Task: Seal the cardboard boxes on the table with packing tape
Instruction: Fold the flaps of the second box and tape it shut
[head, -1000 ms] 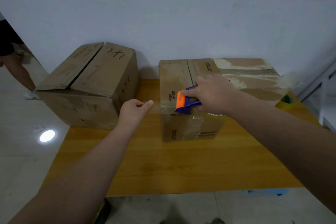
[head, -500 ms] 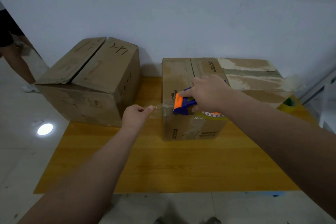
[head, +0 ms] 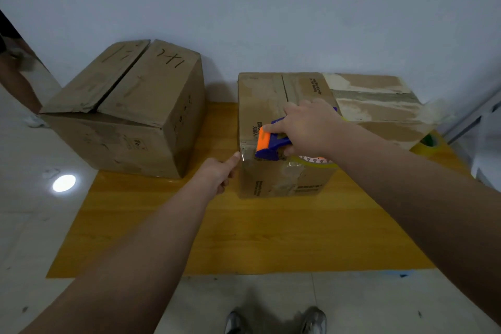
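Observation:
Two cardboard boxes stand on the wooden table [head: 244, 238]. My right hand [head: 306, 127] grips a blue and orange tape dispenser [head: 267, 145] with a clear tape roll [head: 314, 161], held at the near left top edge of the right box [head: 284, 179]. My left hand [head: 217, 173] pinches the free tape end against the box's left corner, thumb on the edge. The left box [head: 127, 106] has its top flaps closed with an untaped seam and handwriting on top.
A second tape roll [head: 428, 144] lies on the table behind the right box. A white wall runs behind the table. A person's leg [head: 16, 78] shows at far left. My shoes [head: 273, 321] stand at the table's near edge.
My left hand has moved right, bringing the tape end from the air onto the right box's left corner. The dispenser stays at the box's top edge.

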A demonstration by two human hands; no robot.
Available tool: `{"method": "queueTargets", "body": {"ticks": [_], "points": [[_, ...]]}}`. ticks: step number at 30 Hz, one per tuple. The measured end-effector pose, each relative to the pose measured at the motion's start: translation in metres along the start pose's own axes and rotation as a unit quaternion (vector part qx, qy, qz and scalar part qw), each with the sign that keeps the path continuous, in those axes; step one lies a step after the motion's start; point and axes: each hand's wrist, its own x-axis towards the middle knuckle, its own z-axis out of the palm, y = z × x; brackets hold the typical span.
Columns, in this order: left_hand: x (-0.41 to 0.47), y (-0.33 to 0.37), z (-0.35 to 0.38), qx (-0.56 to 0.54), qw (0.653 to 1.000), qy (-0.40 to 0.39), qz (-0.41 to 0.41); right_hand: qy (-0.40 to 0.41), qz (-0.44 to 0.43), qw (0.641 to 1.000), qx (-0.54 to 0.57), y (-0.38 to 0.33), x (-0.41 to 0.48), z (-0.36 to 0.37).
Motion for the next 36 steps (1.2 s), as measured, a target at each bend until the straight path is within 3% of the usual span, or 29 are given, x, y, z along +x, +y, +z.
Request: {"method": "queueTargets", "body": {"ticks": [5, 8, 10, 13, 18, 21, 23, 24, 27, 29, 32, 36], "points": [[-0.001, -0.019, -0.003, 0.097, 0.995, 0.019, -0.021, -0.004, 0.000, 1.000, 0.000, 0.000, -0.002, -0.001], [-0.002, -0.029, 0.003, 0.000, 0.985, 0.119, 0.122, -0.006, 0.003, 1.000, 0.002, -0.001, -0.002, -0.001], [-0.013, -0.020, 0.008, -0.126, 0.968, 0.057, 0.207, -0.005, 0.005, 1.000, 0.005, -0.002, -0.003, -0.003], [-0.029, -0.011, 0.025, -0.231, 0.948, -0.097, 0.197, -0.001, 0.008, 1.000, 0.006, -0.002, -0.005, -0.002], [-0.030, -0.019, 0.036, -0.171, 0.968, -0.105, 0.153, 0.011, 0.013, 1.000, -0.001, -0.004, -0.007, 0.000], [-0.026, -0.026, 0.027, -0.077, 0.983, -0.131, 0.107, 0.016, 0.013, 1.000, 0.000, -0.005, -0.007, 0.001], [-0.024, -0.029, 0.019, -0.029, 0.986, -0.094, 0.132, 0.016, 0.016, 1.000, 0.002, -0.006, -0.007, 0.002], [-0.023, -0.027, 0.014, -0.028, 0.981, -0.058, 0.181, 0.017, 0.016, 1.000, 0.004, -0.005, -0.008, 0.002], [-0.015, -0.012, -0.002, 0.111, 0.909, -0.012, 0.401, 0.021, 0.014, 1.000, 0.010, -0.005, -0.008, 0.003], [-0.007, 0.001, -0.008, 0.265, 0.839, -0.014, 0.476, 0.021, 0.013, 1.000, 0.010, -0.005, -0.008, 0.002], [0.005, 0.012, -0.009, 0.379, 0.776, 0.008, 0.504, 0.020, 0.015, 1.000, 0.006, -0.005, -0.009, 0.002], [0.011, 0.014, -0.006, 0.424, 0.747, 0.048, 0.510, 0.021, 0.016, 1.000, -0.001, -0.006, -0.009, 0.002]]}}
